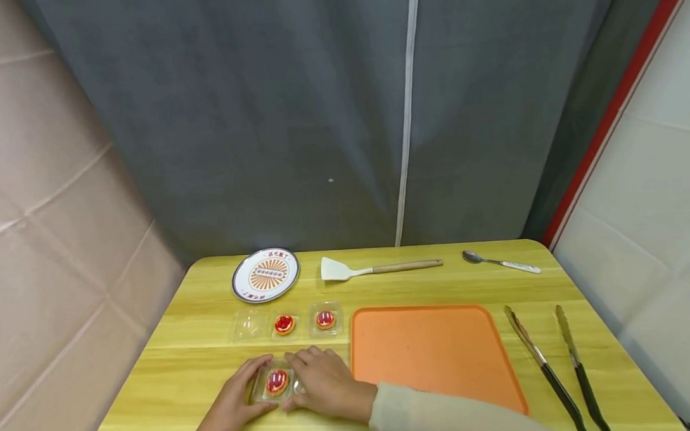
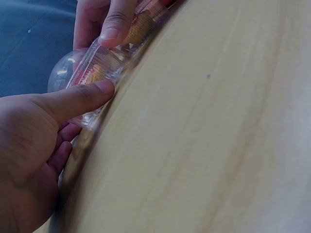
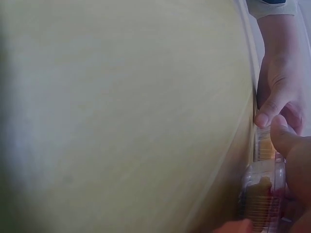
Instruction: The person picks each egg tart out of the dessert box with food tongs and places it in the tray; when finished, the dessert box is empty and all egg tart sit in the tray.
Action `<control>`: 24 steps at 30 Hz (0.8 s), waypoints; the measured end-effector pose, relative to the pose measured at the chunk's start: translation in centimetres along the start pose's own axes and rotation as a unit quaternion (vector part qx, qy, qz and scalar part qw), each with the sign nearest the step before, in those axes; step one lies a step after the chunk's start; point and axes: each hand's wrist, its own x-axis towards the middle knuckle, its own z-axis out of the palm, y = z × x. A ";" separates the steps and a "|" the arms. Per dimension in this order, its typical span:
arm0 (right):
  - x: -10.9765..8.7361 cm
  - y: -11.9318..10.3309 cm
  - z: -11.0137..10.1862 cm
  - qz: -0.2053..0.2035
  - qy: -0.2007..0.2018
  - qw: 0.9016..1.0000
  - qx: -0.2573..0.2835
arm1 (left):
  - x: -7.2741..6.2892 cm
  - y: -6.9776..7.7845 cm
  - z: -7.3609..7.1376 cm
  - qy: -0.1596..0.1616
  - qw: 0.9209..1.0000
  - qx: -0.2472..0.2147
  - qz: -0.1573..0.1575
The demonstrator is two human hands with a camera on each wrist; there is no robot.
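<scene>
A clear plastic box with a domed lid (image 1: 276,364) and a red-topped tart (image 1: 277,383) inside sits at the table's near left. My left hand (image 1: 233,400) grips its left side, thumb at the near edge and fingers at the far edge. From the other side my right hand (image 1: 328,384) holds, its thumb low and its fingers across the far corner. In the right wrist view a second clear box (image 3: 262,194) with a tart lies close by the right hand, which mostly hides it from above.
Behind the hands stand an open clear box (image 1: 248,325) with a tart (image 1: 284,325) in one half, and a boxed tart (image 1: 326,319). Farther back lie a plate (image 1: 250,285), a spatula (image 1: 338,270) and a spoon (image 1: 515,265). To the right are an orange tray (image 1: 424,352) and tongs (image 1: 559,385).
</scene>
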 end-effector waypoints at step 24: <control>0.1 0.2 -0.2 -0.014 -0.016 1.000 -0.010 | 0.1 0.1 0.0 0.010 1.000 -0.004 -0.005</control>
